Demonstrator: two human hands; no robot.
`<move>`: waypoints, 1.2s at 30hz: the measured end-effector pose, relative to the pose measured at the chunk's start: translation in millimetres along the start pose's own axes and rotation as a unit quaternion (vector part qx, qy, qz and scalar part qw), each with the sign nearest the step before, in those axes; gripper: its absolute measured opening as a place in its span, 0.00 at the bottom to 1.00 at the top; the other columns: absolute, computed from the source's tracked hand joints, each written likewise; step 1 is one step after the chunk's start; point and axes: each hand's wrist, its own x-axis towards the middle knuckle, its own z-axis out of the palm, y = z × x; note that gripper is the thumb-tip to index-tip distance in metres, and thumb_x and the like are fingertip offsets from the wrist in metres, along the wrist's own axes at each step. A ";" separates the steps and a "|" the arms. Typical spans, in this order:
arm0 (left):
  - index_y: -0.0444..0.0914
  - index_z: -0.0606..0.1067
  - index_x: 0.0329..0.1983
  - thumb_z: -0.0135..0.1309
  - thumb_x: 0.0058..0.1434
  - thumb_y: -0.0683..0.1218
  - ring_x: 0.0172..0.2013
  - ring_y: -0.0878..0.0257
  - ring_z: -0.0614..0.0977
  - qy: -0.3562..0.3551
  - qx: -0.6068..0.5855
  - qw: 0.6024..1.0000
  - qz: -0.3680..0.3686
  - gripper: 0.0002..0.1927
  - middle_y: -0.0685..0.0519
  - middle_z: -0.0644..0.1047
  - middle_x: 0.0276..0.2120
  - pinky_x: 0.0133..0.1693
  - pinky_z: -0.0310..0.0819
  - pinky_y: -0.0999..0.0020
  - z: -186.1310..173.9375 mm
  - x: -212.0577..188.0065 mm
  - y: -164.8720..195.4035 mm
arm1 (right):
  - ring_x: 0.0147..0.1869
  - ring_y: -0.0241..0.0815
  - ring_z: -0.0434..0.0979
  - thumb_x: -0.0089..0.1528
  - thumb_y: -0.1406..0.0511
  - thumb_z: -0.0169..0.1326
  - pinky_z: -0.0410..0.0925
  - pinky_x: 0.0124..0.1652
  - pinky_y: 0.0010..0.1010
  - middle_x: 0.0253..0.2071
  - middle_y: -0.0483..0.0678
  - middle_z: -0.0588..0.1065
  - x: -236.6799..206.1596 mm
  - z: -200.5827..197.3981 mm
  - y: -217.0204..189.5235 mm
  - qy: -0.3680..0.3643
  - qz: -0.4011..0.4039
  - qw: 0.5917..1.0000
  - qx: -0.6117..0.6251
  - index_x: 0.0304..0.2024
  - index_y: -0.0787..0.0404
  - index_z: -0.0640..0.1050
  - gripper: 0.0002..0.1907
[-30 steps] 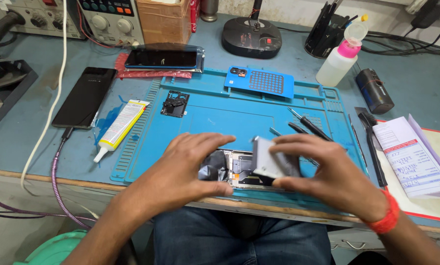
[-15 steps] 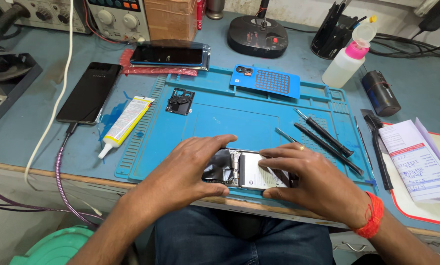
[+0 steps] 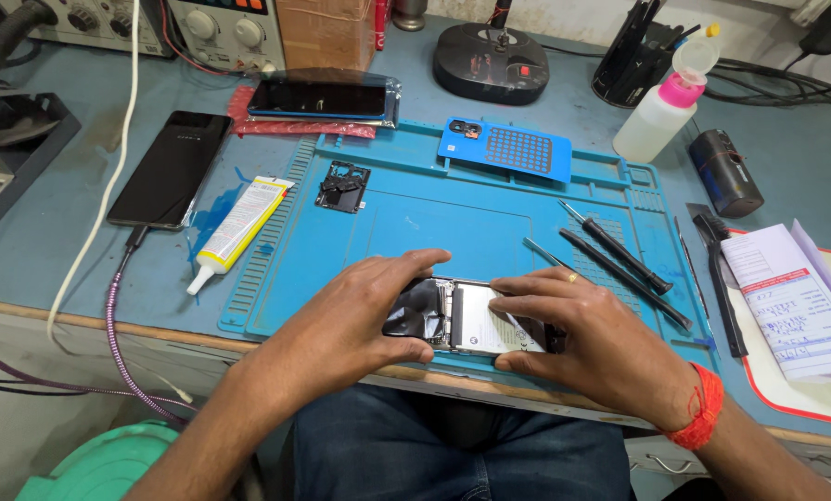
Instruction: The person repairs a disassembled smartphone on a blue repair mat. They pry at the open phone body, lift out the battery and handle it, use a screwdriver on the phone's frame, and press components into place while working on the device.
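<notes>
An opened phone [image 3: 466, 317] with its back off lies near the front edge of the blue work mat [image 3: 434, 213], its white battery and dark inner parts showing. My left hand [image 3: 355, 320] grips the phone's left end, thumb under and fingers curled over the top. My right hand [image 3: 596, 334] presses on the right end, fingers flat across the battery. A red thread band circles my right wrist.
On the mat: a small black part [image 3: 343, 186], a blue phone back cover [image 3: 505, 148], two screwdrivers [image 3: 620, 255], tweezers [image 3: 545, 252]. A glue tube [image 3: 239, 227], a black phone on a cable [image 3: 172, 169], another phone [image 3: 323, 98], a squeeze bottle [image 3: 661, 109], papers [image 3: 786, 301] surround it.
The pale battery piece my right hand held raised over the phone now lies flat in it. Both hands have lowered and settled onto the phone's ends.
</notes>
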 end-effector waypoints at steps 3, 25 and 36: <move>0.45 0.63 0.69 0.69 0.48 0.52 0.60 0.49 0.73 -0.004 0.000 1.000 -0.010 0.45 0.47 0.75 0.58 0.58 0.67 0.55 -0.4 0.5 1.0 | 0.54 0.48 0.78 0.50 0.57 0.69 0.75 0.44 0.35 0.56 0.48 0.79 -0.4 0.5 1.8 0.009 -0.021 1.000 0.001 0.48 0.60 0.83 0.25; 0.45 0.64 0.67 0.67 0.48 0.52 0.59 0.49 0.75 -0.005 -0.016 1.000 -0.017 0.42 0.46 0.75 0.57 0.57 0.69 0.56 3.5 -1.6 -2.7 | 0.50 0.48 0.81 0.46 0.54 0.71 0.73 0.47 0.37 0.47 0.51 0.81 -7.4 0.8 18.6 0.049 0.042 0.998 0.023 0.56 0.60 0.77 0.38; 0.46 0.64 0.69 0.67 0.49 0.53 0.59 0.49 0.75 -0.016 -0.020 0.999 -0.035 0.44 0.46 0.75 0.57 0.56 0.70 0.55 2.0 0.2 0.5 | 0.47 0.45 0.81 0.42 0.55 0.73 0.73 0.46 0.36 0.44 0.50 0.82 -5.3 5.7 34.5 0.071 0.019 0.997 0.040 0.53 0.60 0.80 0.38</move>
